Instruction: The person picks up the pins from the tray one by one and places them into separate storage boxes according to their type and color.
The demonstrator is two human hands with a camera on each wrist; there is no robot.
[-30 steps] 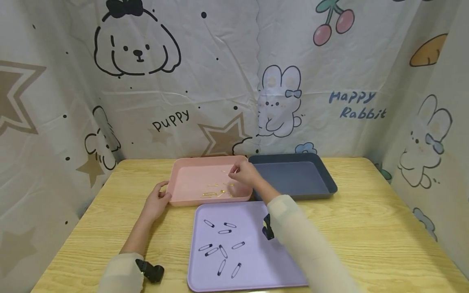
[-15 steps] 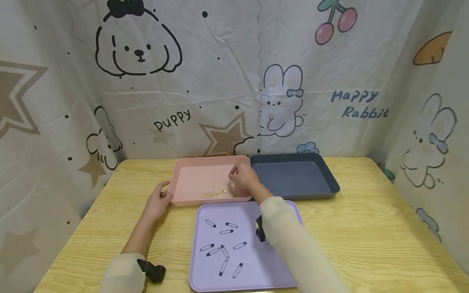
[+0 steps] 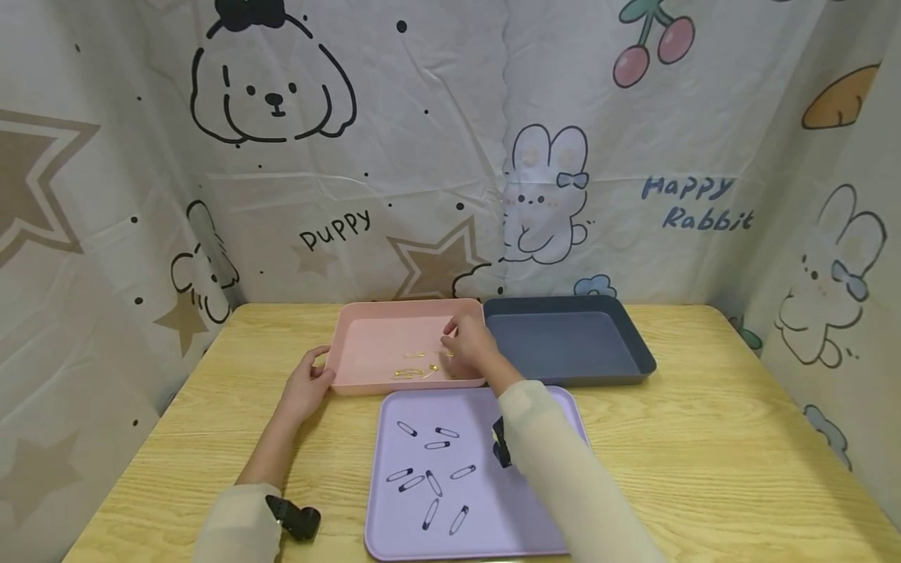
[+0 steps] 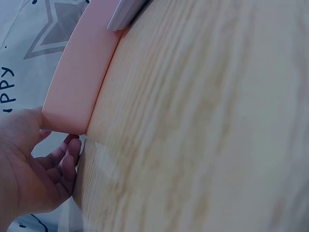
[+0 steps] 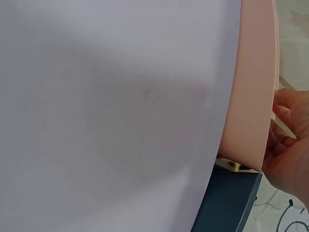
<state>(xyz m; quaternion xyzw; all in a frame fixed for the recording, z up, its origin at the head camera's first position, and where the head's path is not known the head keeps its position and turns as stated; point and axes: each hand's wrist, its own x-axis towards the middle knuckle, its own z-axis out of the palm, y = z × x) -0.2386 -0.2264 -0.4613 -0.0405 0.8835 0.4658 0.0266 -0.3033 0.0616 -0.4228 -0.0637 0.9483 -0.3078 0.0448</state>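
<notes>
My left hand [image 3: 304,389] holds the left side of the pink tray [image 3: 369,336] near its front corner. In the left wrist view, the thumb side meets the tray's upper edge and curled fingers lie against its lower corner. Over the tray's right part hovers my right hand [image 3: 470,342], thumb and forefinger a little apart, nothing visible between them. Several small gold pins [image 3: 408,374] lie below it, too small to make out fully. The right wrist view shows the right hand [image 5: 290,140] beyond the tray wall, its fingertips partly hidden.
A lilac tray [image 3: 507,516] lies in front, carrying several black safety pins [image 3: 431,514] on its left half; my right forearm crosses above it. A dark blue tray [image 3: 563,336] stands right of the pink one. Behind the wooden table [image 3: 704,453] hangs a printed curtain [image 3: 436,156].
The thin gold pin at my right fingertips is no longer there; one seems to lie lower in the pink tray. My right fingers have parted slightly. My left hand stays at the tray.
</notes>
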